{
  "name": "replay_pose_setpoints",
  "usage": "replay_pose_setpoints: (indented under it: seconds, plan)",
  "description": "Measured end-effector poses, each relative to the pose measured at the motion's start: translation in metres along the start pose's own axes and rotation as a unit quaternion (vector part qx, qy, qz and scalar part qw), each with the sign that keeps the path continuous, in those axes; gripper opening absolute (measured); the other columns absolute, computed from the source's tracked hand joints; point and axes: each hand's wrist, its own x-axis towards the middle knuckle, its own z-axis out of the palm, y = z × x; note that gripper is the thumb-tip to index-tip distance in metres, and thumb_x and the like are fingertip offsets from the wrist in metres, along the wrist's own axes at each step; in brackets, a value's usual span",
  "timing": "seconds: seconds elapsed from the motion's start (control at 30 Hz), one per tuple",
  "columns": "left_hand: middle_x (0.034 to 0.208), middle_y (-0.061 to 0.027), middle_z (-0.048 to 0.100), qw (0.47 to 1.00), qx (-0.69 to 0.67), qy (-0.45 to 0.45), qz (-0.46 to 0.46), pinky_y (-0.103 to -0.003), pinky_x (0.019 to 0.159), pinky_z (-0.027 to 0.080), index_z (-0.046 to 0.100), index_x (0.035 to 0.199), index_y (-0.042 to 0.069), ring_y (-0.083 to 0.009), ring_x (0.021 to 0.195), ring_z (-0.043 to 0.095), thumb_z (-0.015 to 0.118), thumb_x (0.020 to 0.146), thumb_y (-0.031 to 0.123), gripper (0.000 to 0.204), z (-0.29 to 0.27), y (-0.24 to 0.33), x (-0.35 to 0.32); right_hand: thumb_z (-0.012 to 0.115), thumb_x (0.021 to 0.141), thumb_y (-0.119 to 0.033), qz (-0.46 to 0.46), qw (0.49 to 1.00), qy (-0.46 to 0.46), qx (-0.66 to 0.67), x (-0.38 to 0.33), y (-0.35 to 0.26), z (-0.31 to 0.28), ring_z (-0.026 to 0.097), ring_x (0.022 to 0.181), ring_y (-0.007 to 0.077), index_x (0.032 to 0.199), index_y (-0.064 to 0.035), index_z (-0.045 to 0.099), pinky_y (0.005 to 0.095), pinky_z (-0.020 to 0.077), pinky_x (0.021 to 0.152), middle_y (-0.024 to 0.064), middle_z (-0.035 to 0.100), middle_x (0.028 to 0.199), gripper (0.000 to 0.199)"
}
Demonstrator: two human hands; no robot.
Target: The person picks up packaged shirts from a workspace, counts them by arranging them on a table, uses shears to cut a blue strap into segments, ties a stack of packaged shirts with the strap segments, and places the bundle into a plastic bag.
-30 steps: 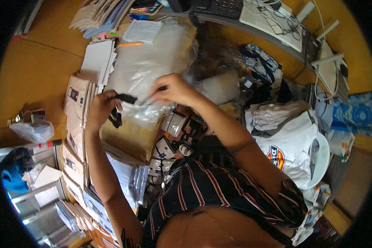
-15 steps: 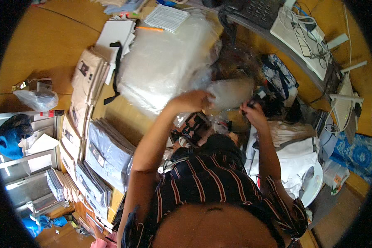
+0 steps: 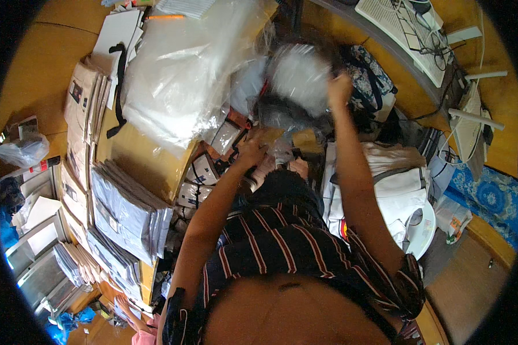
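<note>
1. Position of the right grip (image 3: 339, 89): raised at the right edge of a crumpled clear plastic piece (image 3: 302, 77), with the arm extended. The fingers were bent; from where I stood, I could not tell how far the grip was closed, or whether it had hold of the plastic.

2. Location of the clear plastic piece: beyond the person's body, left of a blue patterned bag (image 3: 374, 80) and just above some dark plastic (image 3: 290, 112) in the view. Its surface was blurred.

3. Position of the left grip (image 3: 252, 152): lower and nearer the body, just right of pale packets (image 3: 223, 138) with dark bands. The back of the hand faced up; I could not tell the finger opening or whether anything was held.

4. Desk (image 3: 141, 152), left side: a stack of clear plastic sheets (image 3: 181, 72) lay beside a black strap (image 3: 120, 86). Tan folded garments (image 3: 83, 109) stood along the left, with wrapped blue-grey garments (image 3: 124, 210) nearer the person.

5. Right side: a white garment (image 3: 385, 198) lay beside the right forearm, partly over a white basin (image 3: 425, 233).

6. Lower left: another person's pink sleeve (image 3: 144, 336) was visible.
</note>
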Motion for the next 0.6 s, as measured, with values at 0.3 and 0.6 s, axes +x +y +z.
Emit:
replay_pose_setpoints:
  seconds: [0.3,0.6]
  plan:
    - [0.108,-0.0245,0.043,0.958,0.155,-0.193,0.143,-0.042,0.077,0.040,0.042,0.109,0.007,-0.0388,0.099,0.042,0.046,0.073,0.017,0.037,0.025,0.014,-0.020,0.061,0.066,-0.015,-0.061,0.990,0.084,-0.096,0.072,0.078,-0.018,0.057,0.068,0.0316,0.104,-0.0073,0.050,0.0356,0.0453,0.060,0.0168,0.058,0.075,0.041]
    - [0.104,-0.0214,0.044,0.946,0.139,-0.290,-0.034,-0.042,0.068,0.044,0.039,0.111,0.003,-0.0341,0.084,0.053,0.041,0.069,0.001,0.042,0.021,0.030,-0.051,0.059,0.066,-0.011,-0.218,0.954,0.158,0.130,0.091,0.058,0.030,0.053,0.084,0.0333,0.114,-0.0043,0.040,0.0345,0.0415,0.072,0.0221,0.051,0.097,0.052]
